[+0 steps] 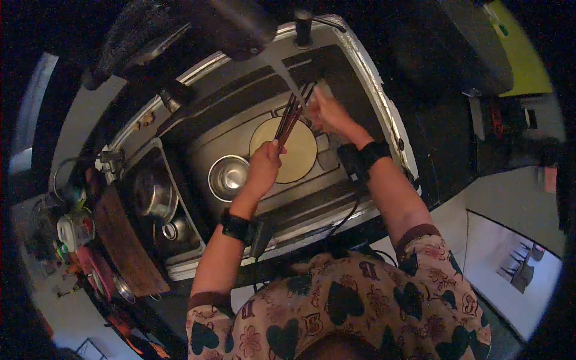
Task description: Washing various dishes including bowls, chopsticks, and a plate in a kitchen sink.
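Observation:
My left hand (265, 163) is closed around the lower ends of a bundle of dark chopsticks (289, 118) in the sink. The bundle slants up and to the right, under a stream of water (288, 77) from above. At its upper end is my right hand (326, 110), blurred, with something pale at its fingers that I cannot make out. Beneath the chopsticks a round pale-yellow item (294, 157), perhaps a board or a plate, lies in the basin. A steel bowl (228, 178) stands to the left of it, close to my left wrist.
A side basin at the left holds a steel pot (157, 198) and a small metal cup (170, 231). Beside it lies a brown wooden board (128, 245). A dark faucet (243, 49) reaches over the sink (378, 85), and a dark dispenser (303, 31) stands at its back rim.

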### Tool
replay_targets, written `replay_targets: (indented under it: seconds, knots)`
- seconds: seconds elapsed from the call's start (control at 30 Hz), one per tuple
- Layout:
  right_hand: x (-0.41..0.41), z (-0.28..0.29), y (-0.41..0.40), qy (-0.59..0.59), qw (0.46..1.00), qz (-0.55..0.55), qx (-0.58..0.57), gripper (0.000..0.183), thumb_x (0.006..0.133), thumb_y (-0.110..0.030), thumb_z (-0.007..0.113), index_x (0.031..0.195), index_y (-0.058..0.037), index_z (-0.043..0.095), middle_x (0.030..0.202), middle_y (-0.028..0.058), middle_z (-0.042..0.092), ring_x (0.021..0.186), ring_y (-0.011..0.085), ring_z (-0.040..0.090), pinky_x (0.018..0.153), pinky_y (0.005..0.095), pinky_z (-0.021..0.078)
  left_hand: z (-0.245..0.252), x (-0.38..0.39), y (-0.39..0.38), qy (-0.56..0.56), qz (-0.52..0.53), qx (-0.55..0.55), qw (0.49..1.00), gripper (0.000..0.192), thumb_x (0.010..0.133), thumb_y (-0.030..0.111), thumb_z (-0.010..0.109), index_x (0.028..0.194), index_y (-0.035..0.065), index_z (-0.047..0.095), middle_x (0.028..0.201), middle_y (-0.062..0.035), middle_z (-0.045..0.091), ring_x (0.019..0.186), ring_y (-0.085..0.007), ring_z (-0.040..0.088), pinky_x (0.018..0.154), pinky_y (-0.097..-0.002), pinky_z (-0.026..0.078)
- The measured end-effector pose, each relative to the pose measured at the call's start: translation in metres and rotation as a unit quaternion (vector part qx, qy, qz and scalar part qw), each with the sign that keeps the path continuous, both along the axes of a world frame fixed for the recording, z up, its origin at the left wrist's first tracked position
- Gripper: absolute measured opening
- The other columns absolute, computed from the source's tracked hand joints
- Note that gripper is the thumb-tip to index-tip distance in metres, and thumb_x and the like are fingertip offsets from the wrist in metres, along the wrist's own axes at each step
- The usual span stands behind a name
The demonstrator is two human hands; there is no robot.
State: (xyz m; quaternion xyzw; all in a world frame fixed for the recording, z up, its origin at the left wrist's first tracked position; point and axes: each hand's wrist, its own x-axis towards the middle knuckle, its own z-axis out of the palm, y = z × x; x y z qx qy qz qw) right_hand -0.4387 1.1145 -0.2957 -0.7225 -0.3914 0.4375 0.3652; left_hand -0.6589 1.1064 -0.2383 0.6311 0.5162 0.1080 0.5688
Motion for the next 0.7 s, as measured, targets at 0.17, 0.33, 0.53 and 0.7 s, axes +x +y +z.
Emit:
replay_targets:
  seconds: [0.17, 0.33, 0.53, 0.7]
  knots:
    - [0.003, -0.015, -0.056, -0.369, 0.863, 0.305, -0.162, 0.033, 0.080, -0.026, 0.043, 0.090, 0.0013, 0.059, 0.091, 0.0218, 0.058, 0.086, 0.0323, 0.057, 0.077, 0.0417, 0.0450, 0.005, -0.010, 0.003, -0.073, 0.048, -0.159, 0.983, 0.036, 0.089, 0.036, 0.034, 0.085, 0.0053, 0.051, 0.049, 0.0028, 0.035, 0.041, -0.0073, 0.034, 0.037, -0.0232, 0.028]
    - [-0.003, -0.153, -0.091, -0.300, 0.905, 0.117, -0.277, 0.022, 0.080, -0.020, 0.047, 0.093, -0.0052, 0.057, 0.105, 0.0161, 0.052, 0.096, 0.0312, 0.053, 0.082, 0.0434, 0.0433, 0.006, 0.008, -0.007, -0.082, 0.047, -0.219, 0.971, 0.035, 0.087, 0.043, 0.038, 0.091, 0.0097, 0.049, 0.054, 0.0040, 0.035, 0.037, -0.0057, 0.026, 0.033, -0.0216, 0.020]
    - [0.016, -0.179, -0.082, -0.354, 0.844, 0.157, -0.372, 0.023, 0.078, -0.017, 0.048, 0.095, -0.0039, 0.058, 0.106, 0.0170, 0.053, 0.097, 0.0333, 0.053, 0.081, 0.0454, 0.0439, -0.005, 0.009, -0.004, -0.104, 0.048, -0.215, 0.970, 0.035, 0.088, 0.040, 0.037, 0.095, 0.0083, 0.049, 0.058, 0.0027, 0.040, 0.039, -0.0057, 0.032, 0.033, -0.0208, 0.024]
    - [-0.008, -0.091, -0.081, -0.368, 0.886, 0.141, -0.243, 0.021, 0.073, -0.013, 0.050, 0.087, 0.0021, 0.057, 0.093, 0.0231, 0.057, 0.086, 0.0335, 0.058, 0.072, 0.0414, 0.0471, -0.012, -0.004, -0.004, -0.102, 0.083, -0.222, 0.966, 0.036, 0.088, 0.040, 0.037, 0.095, 0.0072, 0.049, 0.059, 0.0018, 0.043, 0.040, -0.0062, 0.034, 0.034, -0.0209, 0.027]
